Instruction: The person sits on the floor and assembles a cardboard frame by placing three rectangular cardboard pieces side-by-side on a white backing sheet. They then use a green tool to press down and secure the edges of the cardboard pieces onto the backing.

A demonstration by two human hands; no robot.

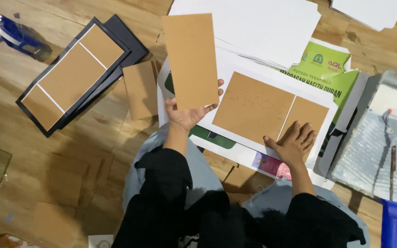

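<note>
A tall brown card panel (pixel 190 59) is gripped at its lower edge by the left hand (pixel 187 112), raised above the white sheet (pixel 235 64). The right hand (pixel 295 143) lies open, pressing the small panel (pixel 309 117) flat beside the large panel (pixel 252 106). Pressure is best kept even, with the narrow gap between the panels held parallel.

A tall brown cardboard strip (pixel 191 59) stands upright above the left hand (pixel 185 115), pinched at its bottom edge. A narrower brown cardboard piece (pixel 309 115) lies flat under the right hand (pixel 295 143), beside a wider brown panel (pixel 252 106).
</note>
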